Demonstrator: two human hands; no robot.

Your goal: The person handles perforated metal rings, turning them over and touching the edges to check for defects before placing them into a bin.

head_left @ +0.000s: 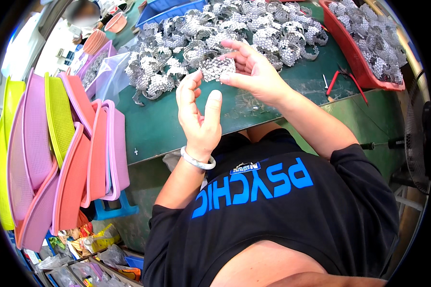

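My right hand [256, 71] holds a curled silver strip with a scaly, honeycomb-like pattern [210, 70] above the table's green top. Its thumb lies on the strip's right end, and the other fingers arch over that end. My left hand [198, 112], with a pale bangle at the wrist, is raised just left of and below the strip. The left thumb stands apart from the bent fingers, whose tips come up to the strip's left end. Contact there is hard to make out. Behind both hands spreads a heap of similar curled silver strips [191, 36].
A red bin [361, 79] of more strips stands at the right, beside red-handled pliers [334, 82]. A blue crate [153, 14] is at the back. Stacked pink, purple and yellow-green baskets [69, 191] fill the left side. A fan [416, 129] stands far right.
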